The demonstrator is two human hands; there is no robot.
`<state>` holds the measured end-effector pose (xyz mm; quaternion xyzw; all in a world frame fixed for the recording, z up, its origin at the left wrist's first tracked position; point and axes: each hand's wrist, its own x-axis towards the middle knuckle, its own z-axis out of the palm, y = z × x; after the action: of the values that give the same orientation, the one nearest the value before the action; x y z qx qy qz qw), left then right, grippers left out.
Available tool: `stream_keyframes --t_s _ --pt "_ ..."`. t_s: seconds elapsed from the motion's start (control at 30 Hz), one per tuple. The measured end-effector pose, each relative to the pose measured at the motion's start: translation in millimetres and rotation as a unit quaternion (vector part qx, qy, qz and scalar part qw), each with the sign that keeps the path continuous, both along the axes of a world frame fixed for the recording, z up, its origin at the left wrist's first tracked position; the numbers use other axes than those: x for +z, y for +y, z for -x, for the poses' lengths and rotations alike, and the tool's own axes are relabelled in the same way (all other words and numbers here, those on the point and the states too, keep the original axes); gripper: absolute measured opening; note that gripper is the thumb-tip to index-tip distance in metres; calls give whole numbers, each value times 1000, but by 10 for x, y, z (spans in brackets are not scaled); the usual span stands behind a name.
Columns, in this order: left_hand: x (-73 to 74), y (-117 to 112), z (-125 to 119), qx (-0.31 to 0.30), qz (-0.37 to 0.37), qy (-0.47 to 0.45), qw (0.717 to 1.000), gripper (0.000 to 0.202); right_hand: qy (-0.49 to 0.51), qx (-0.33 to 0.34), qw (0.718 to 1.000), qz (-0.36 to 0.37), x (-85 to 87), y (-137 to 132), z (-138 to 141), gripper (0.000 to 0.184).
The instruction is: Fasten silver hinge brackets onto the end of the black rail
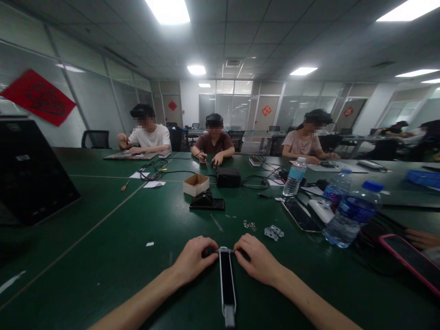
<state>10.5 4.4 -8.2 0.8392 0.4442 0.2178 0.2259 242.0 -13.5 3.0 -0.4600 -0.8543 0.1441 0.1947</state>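
Observation:
A long, narrow bar (pixel 227 279) with a black face and a silver-white frame lies on the green table, pointing away from me. At its far end, my left hand (pixel 197 259) is closed in a pinch around a small dark piece (pixel 209 251), mostly covered by the fingers. From the other side, my right hand (pixel 256 260) pinches at the bar's far right corner; what sits between its fingertips is too small to make out. Just beyond lie several small metal rings (pixel 250 225) and a little pile of grey metal plates (pixel 274 233).
Ahead stand a black stand (pixel 207 201), an open cardboard box (pixel 195 184) and a black box (pixel 228 178). Water bottles (pixel 354 215), a phone (pixel 300 216) and cables fill the right side. A dark monitor (pixel 30 174) rises at left. Three people sit opposite.

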Motion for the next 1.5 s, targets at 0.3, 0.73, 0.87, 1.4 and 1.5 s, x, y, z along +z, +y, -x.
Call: stream_keyframes --t_s 0.3,0.73,0.87,1.4,1.5 --pt "27 -5 -18 8 2 8 1000 13 -12 -8 1000 -20 20 36 -51 16" --pt "37 -5 22 0 15 17 1000 17 -75 -135 985 -83 -138 392 -580 25" --pt "68 -24 13 2 18 17 1000 16 -78 -127 984 -96 -143 396 -558 25" --pt "9 2 21 1 -2 20 1000 15 -155 -129 974 -106 -179 439 -570 21" --pt "12 4 21 4 2 21 1000 16 -174 -130 969 -122 -178 427 -544 21"
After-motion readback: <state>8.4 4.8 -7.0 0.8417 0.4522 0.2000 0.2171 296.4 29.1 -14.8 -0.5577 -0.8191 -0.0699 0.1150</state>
